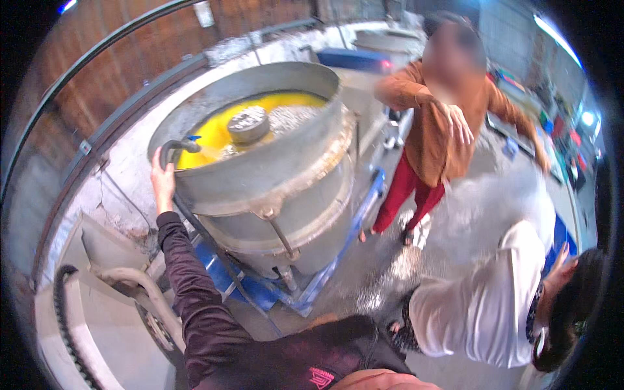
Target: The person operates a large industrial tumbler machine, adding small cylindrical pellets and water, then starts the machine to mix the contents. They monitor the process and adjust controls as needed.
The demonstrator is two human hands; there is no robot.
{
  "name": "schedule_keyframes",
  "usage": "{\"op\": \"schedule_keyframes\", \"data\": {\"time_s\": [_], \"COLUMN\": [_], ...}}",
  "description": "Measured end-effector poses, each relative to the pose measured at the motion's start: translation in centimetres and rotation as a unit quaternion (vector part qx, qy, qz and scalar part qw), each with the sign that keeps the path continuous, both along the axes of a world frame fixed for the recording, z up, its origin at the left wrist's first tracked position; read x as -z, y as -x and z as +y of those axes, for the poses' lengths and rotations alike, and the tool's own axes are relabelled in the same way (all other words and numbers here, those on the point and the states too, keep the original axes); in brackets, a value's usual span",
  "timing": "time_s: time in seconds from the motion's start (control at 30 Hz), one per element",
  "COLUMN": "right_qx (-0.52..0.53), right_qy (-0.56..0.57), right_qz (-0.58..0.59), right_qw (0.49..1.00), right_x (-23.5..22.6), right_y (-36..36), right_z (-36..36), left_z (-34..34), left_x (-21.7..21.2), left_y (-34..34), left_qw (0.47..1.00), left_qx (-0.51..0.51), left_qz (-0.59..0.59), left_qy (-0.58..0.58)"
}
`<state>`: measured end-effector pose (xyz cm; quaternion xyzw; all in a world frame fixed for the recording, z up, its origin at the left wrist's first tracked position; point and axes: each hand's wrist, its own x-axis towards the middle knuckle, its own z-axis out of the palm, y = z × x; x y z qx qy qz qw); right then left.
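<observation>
My left arm, in a dark sleeve, reaches forward to the near left rim of a large round metal tub point(273, 185). There my left hand point(164, 182) is closed round a dark hose point(171, 147) that bends over the rim. At the hose's inner end sits a tap with a blue lever point(193, 138). Inside the tub a yellow lining point(211, 130) surrounds many small pale pieces point(296, 120) and a round central hub point(248, 125). My right hand does not show.
A person in a brown top point(448, 130) stands right of the tub, one arm outstretched. Nearer, a person in white point(478, 296) bends over at the right. A blue frame point(335, 266) surrounds the tub's base. Grey machinery with a thick pipe point(153, 292) stands at the lower left.
</observation>
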<state>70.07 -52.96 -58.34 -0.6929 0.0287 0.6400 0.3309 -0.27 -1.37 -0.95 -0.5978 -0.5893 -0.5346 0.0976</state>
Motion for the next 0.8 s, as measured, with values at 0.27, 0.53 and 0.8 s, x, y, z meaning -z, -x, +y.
{"op": "schedule_keyframes", "data": {"time_s": [0.27, 0.53, 0.8], "right_qx": [-0.126, -0.277, -0.359], "right_qy": [-0.14, -0.535, -0.78], "right_qz": [-0.196, -0.593, -0.494], "right_qw": [0.962, 0.533, 0.133], "right_x": [-7.2, -43.1, -64.3], "right_y": [-0.2, 7.0, 23.1], "right_z": [11.5, 34.1, 52.1], "left_z": [-1.5, -2.3, -2.4], "left_x": [-1.1, -1.5, -1.7], "left_y": [-2.3, -3.5, -4.3], "left_qw": [0.999, 0.993, 0.982], "left_qx": [0.012, 0.027, -0.005], "left_qz": [-0.033, -0.111, -0.184], "left_qy": [-0.024, -0.001, 0.033]}}
